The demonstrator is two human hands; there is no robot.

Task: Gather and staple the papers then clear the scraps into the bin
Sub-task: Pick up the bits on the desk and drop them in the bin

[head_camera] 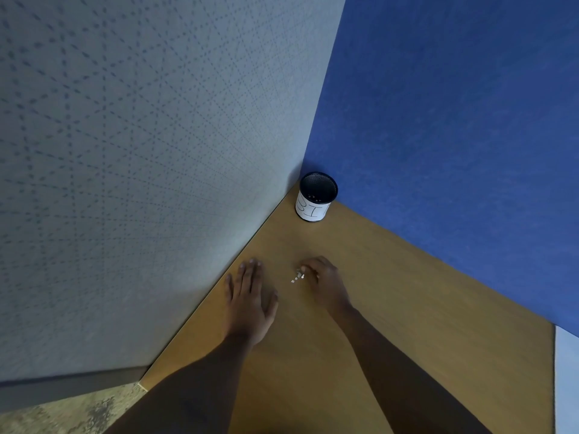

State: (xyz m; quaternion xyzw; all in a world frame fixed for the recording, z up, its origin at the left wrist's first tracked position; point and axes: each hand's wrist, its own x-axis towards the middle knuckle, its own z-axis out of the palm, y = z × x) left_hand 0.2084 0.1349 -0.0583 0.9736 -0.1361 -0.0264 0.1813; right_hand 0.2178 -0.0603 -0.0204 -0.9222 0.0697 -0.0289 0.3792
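My left hand (250, 297) lies released; whether the grip of my right hand (326, 281) holds the scraps (297, 276) I cannot tell — featherlight flecks, I'd sweep then pinch them.

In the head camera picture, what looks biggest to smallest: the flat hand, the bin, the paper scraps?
1. the left hand, though it is nearer the camera, so its lead over the bin may be unreal
2. the bin
3. the scraps, by far the smallest
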